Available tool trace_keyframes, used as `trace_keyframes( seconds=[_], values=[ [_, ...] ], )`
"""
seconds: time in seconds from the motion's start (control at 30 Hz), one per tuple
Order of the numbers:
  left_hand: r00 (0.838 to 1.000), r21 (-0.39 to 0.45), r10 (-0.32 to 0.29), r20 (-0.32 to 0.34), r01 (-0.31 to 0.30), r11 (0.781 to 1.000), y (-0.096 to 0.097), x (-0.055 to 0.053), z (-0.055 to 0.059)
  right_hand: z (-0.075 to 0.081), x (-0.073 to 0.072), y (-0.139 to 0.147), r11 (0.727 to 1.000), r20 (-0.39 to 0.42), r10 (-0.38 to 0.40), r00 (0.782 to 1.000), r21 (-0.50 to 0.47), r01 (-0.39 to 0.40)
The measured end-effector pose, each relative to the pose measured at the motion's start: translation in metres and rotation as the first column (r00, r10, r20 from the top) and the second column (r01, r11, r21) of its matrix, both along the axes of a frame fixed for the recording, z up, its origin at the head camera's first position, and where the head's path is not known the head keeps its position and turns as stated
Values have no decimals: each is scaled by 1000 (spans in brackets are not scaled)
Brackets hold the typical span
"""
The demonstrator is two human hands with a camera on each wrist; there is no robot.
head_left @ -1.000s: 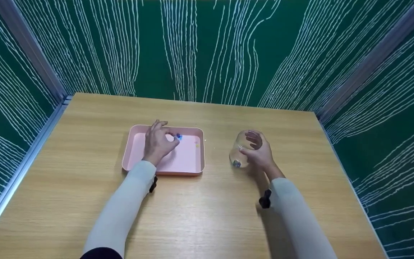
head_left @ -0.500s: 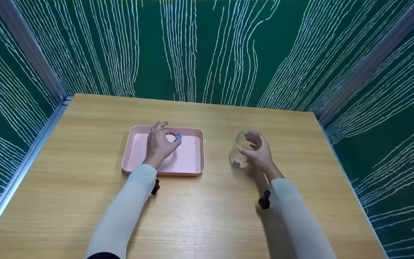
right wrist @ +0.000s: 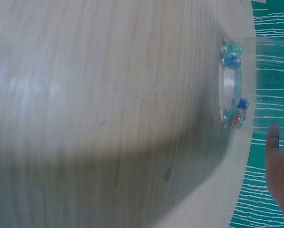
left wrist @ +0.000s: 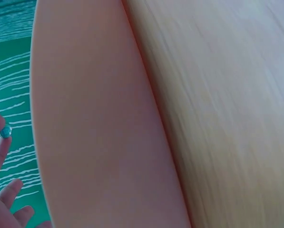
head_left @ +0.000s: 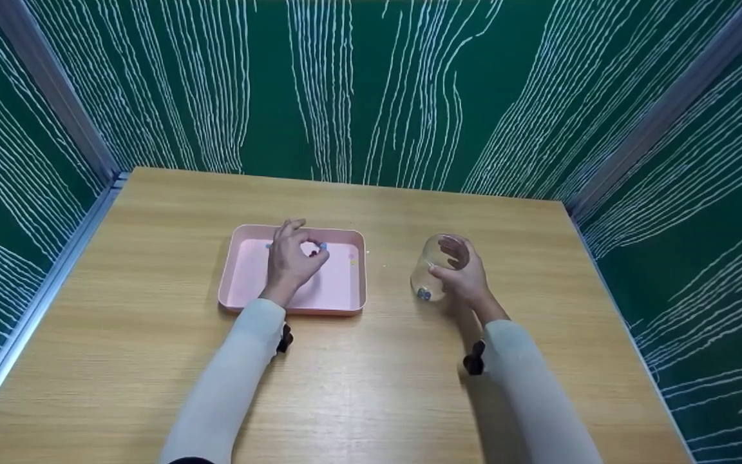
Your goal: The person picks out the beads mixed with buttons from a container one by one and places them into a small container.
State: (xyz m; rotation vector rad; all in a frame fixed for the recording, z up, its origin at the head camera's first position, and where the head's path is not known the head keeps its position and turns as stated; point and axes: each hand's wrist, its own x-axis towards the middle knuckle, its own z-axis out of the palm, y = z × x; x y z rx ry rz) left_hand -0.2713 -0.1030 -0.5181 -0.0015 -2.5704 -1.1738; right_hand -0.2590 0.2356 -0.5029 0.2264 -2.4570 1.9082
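Note:
In the head view my left hand [head_left: 288, 263] is over the pink tray [head_left: 242, 283], thumb and index finger pinching a small light-blue glass marble [head_left: 323, 246]. The left wrist view shows this marble [left wrist: 5, 131] between the fingertips, the other fingers spread. A dark red marble [head_left: 313, 254] shows through the ring of thumb and finger. Yellow [head_left: 353, 261] and teal [head_left: 268, 245] spots of marbles lie in the tray too. My right hand [head_left: 464, 274] grips a clear glass jar [head_left: 432, 251] from its right side. Several marbles [right wrist: 232, 61] rest at the jar's bottom.
The wooden table [head_left: 371, 380] carries the tray on the left and the jar on the right, with a gap between them. Tiny pale specks lie beside the tray. Green walls [head_left: 268, 96] with white lines stand behind and at both sides.
My left hand has shifted slightly right and toward me over the tray, its thumb and index finger closing on the light-blue marble. The right hand and the jar have stayed in place.

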Motion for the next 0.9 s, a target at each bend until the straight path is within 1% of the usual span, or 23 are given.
trace_keyframes(
  seconds=[0.13,0.33,0.47,0.5,0.6,0.7,0.73,0.9],
  values=[
    [1000,42,0,-10,0,999,3,1,2,-1,0,0,1000,4,2,1000,-10,-2],
    [1000,74,-10,-28,12,997,9,3,3,0,0,-1,1000,-1,1,1000,-22,-1],
    [1000,95,-9,-12,10,995,14,4,2,0,0,0,1000,3,-5,1000,-16,5],
    [1000,100,-6,-6,7,995,15,4,2,-4,-3,1,1000,-3,-8,1000,-11,8],
    [1000,110,-4,0,4,994,18,5,2,-5,-2,1,1000,-4,-4,1000,1,4],
    [1000,120,-9,-12,11,993,20,6,2,-5,-2,1,1000,-14,-2,1000,-6,2],
    [1000,123,-12,-19,14,992,21,6,2,-1,0,0,1000,-9,1,1000,-10,-1],
    [998,137,-19,-56,27,990,26,6,2,-2,-1,1,1000,-5,-5,1000,-11,4]
  ],
)
